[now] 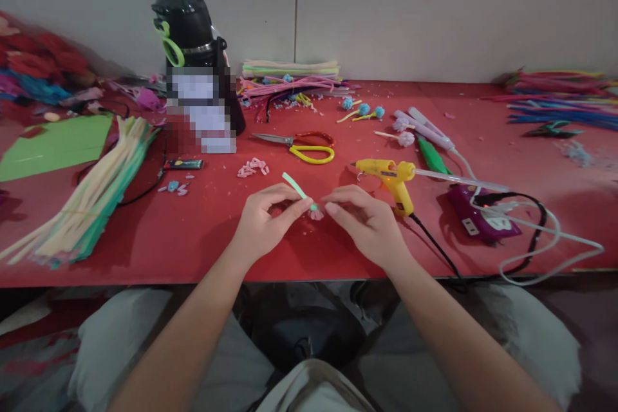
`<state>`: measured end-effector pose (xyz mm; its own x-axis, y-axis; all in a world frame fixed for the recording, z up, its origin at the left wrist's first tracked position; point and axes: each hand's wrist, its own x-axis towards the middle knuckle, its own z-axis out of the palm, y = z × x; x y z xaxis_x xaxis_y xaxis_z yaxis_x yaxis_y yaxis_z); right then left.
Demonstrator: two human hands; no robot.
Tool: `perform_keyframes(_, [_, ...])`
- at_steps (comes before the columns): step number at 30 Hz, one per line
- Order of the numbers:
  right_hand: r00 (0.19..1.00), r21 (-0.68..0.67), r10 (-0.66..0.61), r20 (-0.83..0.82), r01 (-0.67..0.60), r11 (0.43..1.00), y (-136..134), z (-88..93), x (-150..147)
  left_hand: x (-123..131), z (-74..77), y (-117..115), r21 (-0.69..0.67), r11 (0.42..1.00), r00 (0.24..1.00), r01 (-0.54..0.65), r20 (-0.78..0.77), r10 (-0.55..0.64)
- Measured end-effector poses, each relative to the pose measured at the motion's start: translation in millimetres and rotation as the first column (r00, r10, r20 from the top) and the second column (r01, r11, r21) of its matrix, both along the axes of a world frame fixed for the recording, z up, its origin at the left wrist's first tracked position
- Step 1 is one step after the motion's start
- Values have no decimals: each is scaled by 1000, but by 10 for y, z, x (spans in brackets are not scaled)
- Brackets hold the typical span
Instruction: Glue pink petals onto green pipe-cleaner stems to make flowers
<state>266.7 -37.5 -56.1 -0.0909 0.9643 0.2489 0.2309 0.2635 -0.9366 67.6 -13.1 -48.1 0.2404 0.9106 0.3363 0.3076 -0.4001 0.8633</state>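
Observation:
My left hand (pixel 269 214) pinches a short light-green pipe cleaner stem (pixel 293 185) between thumb and forefinger. At its lower end is a round green tip with small pink petal pieces (pixel 316 213) fanned around it. Just to the right, my right hand (pixel 362 217) has thumb and fingertips drawn together by the petals; what lies between them is too small to make out. Beyond my left hand is a little pile of cut pink pieces (pixel 253 168). Scissors (pixel 309 147) with red and yellow handles lie farther back.
A yellow glue gun (pixel 393 177) with a glue stick rests at right, its cord running to the table edge beside a purple power strip (pixel 466 209). Pipe cleaner bundles (pixel 91 199), a black bottle (pixel 186 32), finished blue pom-pom flowers (pixel 364 110) and lilac ones (pixel 404 138) stand around.

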Motion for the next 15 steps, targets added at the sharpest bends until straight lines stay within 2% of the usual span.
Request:
perform_keyframes(4, [993,-58,-107,51,110,992,27,8,115,-61,12,35,2,1000,1000,-6,0,6])
perform_keyframes(6, [975,-58,-135,175,147,988,31,6,256,-115,25,61,0,1000,1000,-6,18,6])
perform_keyframes(10, [830,-20,-166,533,209,978,11,24,677,-219,47,114,-30,999,1000,-13,18,14])
perform_keyframes(15, [702,93,-414,579,448,889,61,21,1110,-241,30,149,-109,992,995,70,72,-63])
